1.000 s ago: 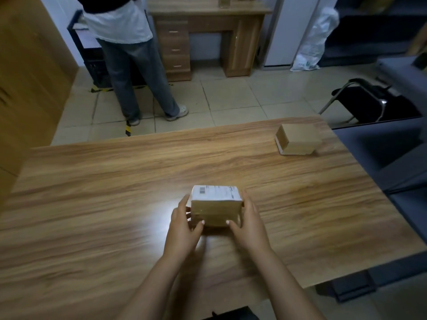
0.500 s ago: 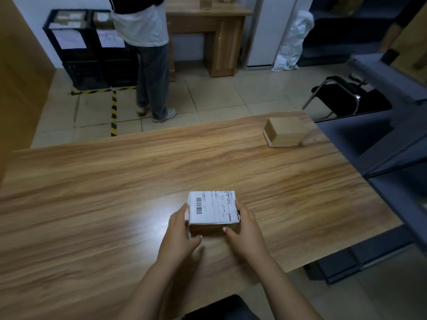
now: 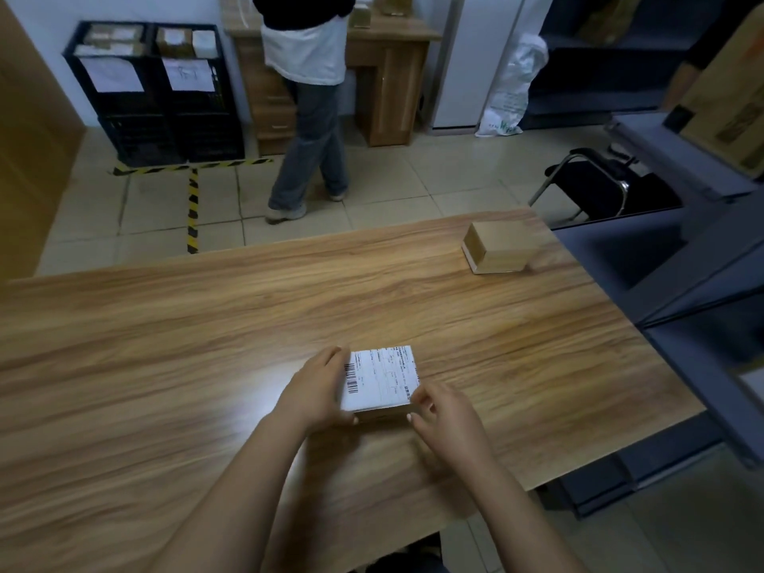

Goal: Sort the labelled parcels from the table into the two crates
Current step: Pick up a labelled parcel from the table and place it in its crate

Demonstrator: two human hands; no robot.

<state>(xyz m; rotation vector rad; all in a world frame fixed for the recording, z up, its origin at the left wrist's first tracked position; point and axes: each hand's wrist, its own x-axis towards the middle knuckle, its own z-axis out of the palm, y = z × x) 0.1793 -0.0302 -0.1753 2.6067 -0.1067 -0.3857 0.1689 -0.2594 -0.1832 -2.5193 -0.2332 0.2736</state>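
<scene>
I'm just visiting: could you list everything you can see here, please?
labelled parcel: one, brown, white label, table's near middle
other parcel: one, brown, table's far right corner
table: one, wood-grain, foreground
first crate: one, black, far wall, parcels inside
second crate: one, black, beside the first
standing person: one, white-and-dark top, by desk
desk: one, wooden, far wall
sack: one, white, floor right of desk
chair: one, black, beyond table's right
left hand: one, grips labelled parcel's left edge
right hand: one, holds its near right corner

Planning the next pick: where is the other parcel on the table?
In the head view, the plain brown parcel lies near the far right corner of the table, apart from the labelled parcel, with the black chair beyond it.
</scene>
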